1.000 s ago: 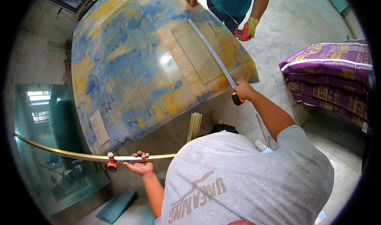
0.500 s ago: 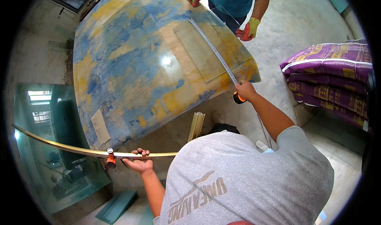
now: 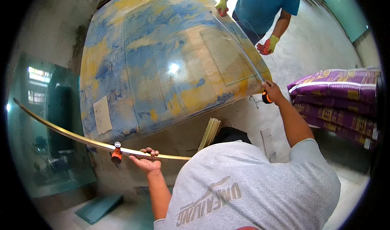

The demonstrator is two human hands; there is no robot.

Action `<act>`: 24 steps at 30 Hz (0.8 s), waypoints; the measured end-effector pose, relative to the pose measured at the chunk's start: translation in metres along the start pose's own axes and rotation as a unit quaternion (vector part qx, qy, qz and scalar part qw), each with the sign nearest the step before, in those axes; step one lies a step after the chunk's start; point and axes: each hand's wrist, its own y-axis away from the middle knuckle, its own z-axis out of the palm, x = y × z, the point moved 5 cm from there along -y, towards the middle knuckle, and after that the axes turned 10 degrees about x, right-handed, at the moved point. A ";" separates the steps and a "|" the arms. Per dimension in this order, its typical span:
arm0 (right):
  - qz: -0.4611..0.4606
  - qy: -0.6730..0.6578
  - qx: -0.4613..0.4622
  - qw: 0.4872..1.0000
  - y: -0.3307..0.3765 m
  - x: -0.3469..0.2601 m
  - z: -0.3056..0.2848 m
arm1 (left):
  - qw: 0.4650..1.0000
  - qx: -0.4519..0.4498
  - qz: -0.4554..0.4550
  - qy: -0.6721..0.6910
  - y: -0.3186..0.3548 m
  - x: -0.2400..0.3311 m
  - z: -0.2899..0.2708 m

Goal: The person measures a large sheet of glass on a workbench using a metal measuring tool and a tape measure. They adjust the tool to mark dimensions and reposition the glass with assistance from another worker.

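My left hand (image 3: 147, 160) is palm up, its fingers curled around a long gold-coloured bar (image 3: 73, 135). An orange and black fitting with a round silver top (image 3: 116, 153) sits on the bar beside that hand. At the table's near right corner my right hand (image 3: 275, 92) grips a tape measure (image 3: 266, 97) with an orange and black case. Its drawn-out blade (image 3: 239, 46) runs away from me across a small clear glass pane (image 3: 222, 63), its far end near a co-worker's gloved hand (image 3: 222, 6). Another gloved hand (image 3: 268, 46) is by a thin clear pane.
A table (image 3: 91, 82) with a blue and yellow patterned cover carries larger glass and a cardboard piece (image 3: 102, 115). Purple sacks (image 3: 335, 98) are stacked at right. Greenish glass sheets (image 3: 48, 161) lean at left. Pale channel-shaped lengths (image 3: 210, 133) stand by the table's near edge.
The whole view has shifted, so the table and both hands sit further right. The tape blade looks narrower, turned more on edge. Both hands keep their holds.
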 end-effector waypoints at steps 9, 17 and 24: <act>-0.156 0.132 -0.156 0.966 -0.091 -0.047 -0.048 | 0.996 0.063 0.045 0.051 0.048 -0.030 0.019; -0.345 0.288 -0.251 0.858 -0.176 -0.063 -0.015 | 0.993 0.063 0.071 0.066 0.110 -0.128 0.055; -0.354 0.294 -0.351 0.816 -0.174 -0.076 0.075 | 0.987 0.121 0.080 0.070 0.163 -0.160 0.079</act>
